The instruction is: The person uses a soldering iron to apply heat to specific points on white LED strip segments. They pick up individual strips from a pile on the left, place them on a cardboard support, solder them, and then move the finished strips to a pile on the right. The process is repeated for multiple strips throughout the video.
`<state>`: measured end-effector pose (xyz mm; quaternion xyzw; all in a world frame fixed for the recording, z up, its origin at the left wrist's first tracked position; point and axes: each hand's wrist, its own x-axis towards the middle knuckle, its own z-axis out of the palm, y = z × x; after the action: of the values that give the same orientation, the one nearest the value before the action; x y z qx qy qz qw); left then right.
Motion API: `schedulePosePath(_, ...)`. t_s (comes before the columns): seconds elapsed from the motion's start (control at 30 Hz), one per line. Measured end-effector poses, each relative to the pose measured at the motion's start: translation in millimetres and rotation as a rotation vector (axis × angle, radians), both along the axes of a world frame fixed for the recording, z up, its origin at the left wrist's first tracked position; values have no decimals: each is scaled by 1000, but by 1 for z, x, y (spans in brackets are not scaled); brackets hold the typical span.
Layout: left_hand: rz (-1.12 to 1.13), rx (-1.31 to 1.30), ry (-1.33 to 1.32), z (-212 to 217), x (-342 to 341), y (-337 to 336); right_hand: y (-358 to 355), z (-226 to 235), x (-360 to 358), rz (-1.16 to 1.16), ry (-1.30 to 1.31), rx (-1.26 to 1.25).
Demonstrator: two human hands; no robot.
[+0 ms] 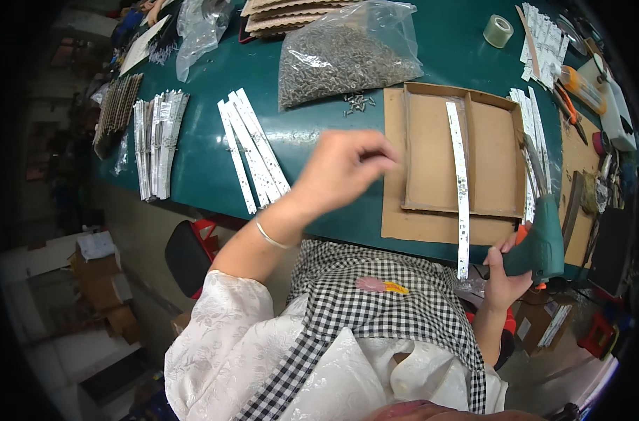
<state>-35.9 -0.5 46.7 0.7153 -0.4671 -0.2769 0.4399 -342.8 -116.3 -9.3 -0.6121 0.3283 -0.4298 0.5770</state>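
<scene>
From my remote seat, the left hand is smeared by motion, so I cannot tell whether its curled fingers pinch anything; it hangs above the green table, just left of the cardboard tray. A thin bracelet circles that wrist. The right hand is partly covered by what it grips: a green power screwdriver, fingers clenched round the handle, its tip pointing up toward the tray's right side. I cannot make out the bit itself, as it merges with the white strips behind it.

The long white strip lies along the tray's middle divider, its near end hanging past the table edge toward my checked apron. It sits between my two hands, closer to the right one, touching neither.

A clear bag of small screws sits behind the left hand, with a few loose screws spilled just before it. Four white strips lie fanned to the left, and a larger bundle lies farther left. More strips rest along the tray's right wall. A roll of clear tape stands at the far side. The right rim is dark and crowded; tools there are too blurred to name.
</scene>
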Motion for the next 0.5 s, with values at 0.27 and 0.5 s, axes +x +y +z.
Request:
schedulePosePath(0.27, -146, -31, 1002, -19, -77, -31, -3, 17, 27, 168, 33, -49)
schedulePosePath(0.5, -244, -86, 870, -25, -91, -33, -1, 31, 35, 276, -60, 48)
